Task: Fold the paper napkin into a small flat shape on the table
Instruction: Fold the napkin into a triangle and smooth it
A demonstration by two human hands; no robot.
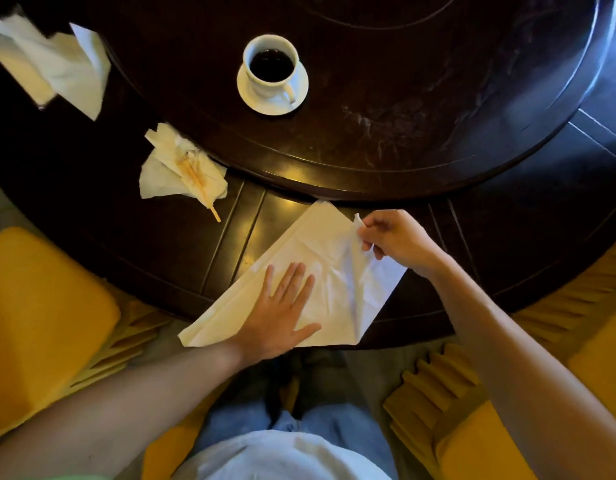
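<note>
At the near edge of the dark wooden table [181, 251] lies the white paper napkin [310, 244], partly folded, its near left corner hanging past the table's rim; no writing or brand mark can be read on anything. The left hand [282, 313] rests flat on the napkin's near half, palm down, fingers straight and slightly spread, pointing toward the far side, with the thumb out to the right. The right hand [393, 237] comes in from the right with its forearm angled across the table's near right edge; its thumb and fingertips pinch the napkin's right corner and hold it lifted off the wood, so that the paper rises in a creased flap between the two hands. A far corner of the napkin points at the rim of the raised round centre board [403, 133]. On that board, well beyond the napkin, stands a white cup [270, 64] of dark drink on a saucer [245, 95]. Toward the table's left edge lies a crumpled stained napkin [164, 174] with a wooden stick [204, 195] on it, and more loose white napkins [57, 67] near the far left corner.
</note>
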